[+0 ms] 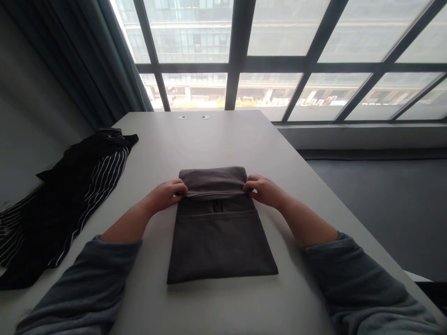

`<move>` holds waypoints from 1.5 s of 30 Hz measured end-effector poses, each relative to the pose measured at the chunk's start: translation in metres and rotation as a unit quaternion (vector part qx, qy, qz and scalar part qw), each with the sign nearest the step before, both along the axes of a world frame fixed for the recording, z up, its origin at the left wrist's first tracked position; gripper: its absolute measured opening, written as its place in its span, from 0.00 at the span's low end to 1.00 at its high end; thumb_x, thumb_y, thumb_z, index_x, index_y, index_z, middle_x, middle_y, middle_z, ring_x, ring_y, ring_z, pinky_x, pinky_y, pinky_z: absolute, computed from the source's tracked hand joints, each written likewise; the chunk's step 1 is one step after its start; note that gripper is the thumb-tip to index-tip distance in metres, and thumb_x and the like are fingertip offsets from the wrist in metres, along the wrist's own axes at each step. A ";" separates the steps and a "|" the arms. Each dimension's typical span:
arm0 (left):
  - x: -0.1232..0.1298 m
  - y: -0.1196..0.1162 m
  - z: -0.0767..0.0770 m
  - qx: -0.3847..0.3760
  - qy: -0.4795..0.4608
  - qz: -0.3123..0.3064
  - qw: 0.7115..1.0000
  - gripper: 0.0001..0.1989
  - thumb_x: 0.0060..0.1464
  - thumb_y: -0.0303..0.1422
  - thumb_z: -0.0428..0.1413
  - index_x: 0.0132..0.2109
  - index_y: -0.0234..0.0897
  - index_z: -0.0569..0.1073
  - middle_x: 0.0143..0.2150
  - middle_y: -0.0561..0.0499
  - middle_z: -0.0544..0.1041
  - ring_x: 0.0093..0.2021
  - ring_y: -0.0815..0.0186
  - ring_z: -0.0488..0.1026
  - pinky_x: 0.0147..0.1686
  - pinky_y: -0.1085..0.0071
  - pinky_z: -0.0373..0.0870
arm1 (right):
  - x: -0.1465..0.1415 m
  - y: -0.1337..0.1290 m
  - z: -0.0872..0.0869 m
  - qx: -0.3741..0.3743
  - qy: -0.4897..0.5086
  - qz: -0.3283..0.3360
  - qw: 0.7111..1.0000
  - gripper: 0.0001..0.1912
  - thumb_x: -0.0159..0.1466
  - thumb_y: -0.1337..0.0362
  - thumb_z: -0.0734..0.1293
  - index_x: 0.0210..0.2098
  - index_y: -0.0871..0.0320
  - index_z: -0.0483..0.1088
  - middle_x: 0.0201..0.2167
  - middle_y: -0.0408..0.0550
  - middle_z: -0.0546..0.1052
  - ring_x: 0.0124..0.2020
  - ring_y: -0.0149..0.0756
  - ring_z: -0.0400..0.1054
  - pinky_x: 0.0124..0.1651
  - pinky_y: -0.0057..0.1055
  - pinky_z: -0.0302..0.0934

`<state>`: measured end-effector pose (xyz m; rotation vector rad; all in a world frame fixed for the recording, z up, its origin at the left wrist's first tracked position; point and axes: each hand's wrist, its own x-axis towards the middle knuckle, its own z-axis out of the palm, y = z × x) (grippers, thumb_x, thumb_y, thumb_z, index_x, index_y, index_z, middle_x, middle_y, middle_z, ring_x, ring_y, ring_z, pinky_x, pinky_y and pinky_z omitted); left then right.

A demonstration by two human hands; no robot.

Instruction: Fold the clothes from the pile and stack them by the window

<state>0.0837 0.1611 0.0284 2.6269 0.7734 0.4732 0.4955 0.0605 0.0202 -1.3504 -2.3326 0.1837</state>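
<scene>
A dark grey folded cloth piece [222, 246] lies flat on the white table in front of me; whether it is a garment or a cloth bag, I cannot tell. Its far end is turned over towards me as a lighter flap [213, 180]. A seam crosses the near part, and a small dark loop or tag shows just below the flap's edge. My left hand [167, 195] pinches the flap's left corner. At the opposite corner, my right hand [262, 190] grips the same edge between thumb and fingers. Both hands are closed, with fingertips partly hidden by cloth.
A black garment with white stripes [70, 200] lies heaped along the table's left side. The white table [209, 139] has two round cable caps at its far end. Beyond it stand large windows [195, 37], with a dark curtain [80, 51] at the left.
</scene>
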 end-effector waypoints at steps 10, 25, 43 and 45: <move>0.030 -0.009 0.027 0.027 0.005 0.034 0.999 0.18 0.69 0.46 0.52 0.48 0.46 0.84 0.48 0.47 0.84 0.49 0.56 0.80 0.55 0.60 0.76 | -0.011 0.009 0.028 -0.012 -0.034 -0.048 0.998 0.18 0.65 0.69 0.65 0.47 0.52 0.84 0.46 0.51 0.83 0.45 0.47 0.78 0.53 0.42 0.72; 0.094 0.010 -0.039 0.066 0.167 0.123 0.976 0.32 0.73 0.55 0.45 0.78 0.57 0.58 0.83 0.50 0.48 0.82 0.46 0.44 0.76 0.37 0.38 | -0.068 0.052 -0.029 -0.111 -0.069 -0.130 0.983 0.42 0.75 0.41 0.57 0.79 0.58 0.53 0.80 0.57 0.50 0.81 0.56 0.38 0.80 0.55 0.36; 0.022 0.049 -0.038 -0.019 0.048 0.379 0.924 0.23 0.67 0.46 0.52 0.57 0.38 0.81 0.67 0.40 0.76 0.68 0.48 0.70 0.70 0.52 0.62 | -0.013 0.052 -0.033 -0.108 -0.027 -0.289 0.951 0.40 0.72 0.46 0.64 0.67 0.78 0.68 0.75 0.76 0.58 0.80 0.68 0.36 0.80 0.57 0.34; 0.021 0.051 -0.041 -0.046 0.026 0.360 0.931 0.22 0.62 0.47 0.58 0.54 0.38 0.82 0.68 0.40 0.76 0.68 0.47 0.70 0.69 0.54 0.63 | -0.012 0.056 -0.037 -0.141 -0.018 -0.279 0.950 0.39 0.71 0.47 0.66 0.67 0.77 0.69 0.75 0.75 0.59 0.80 0.68 0.36 0.80 0.56 0.35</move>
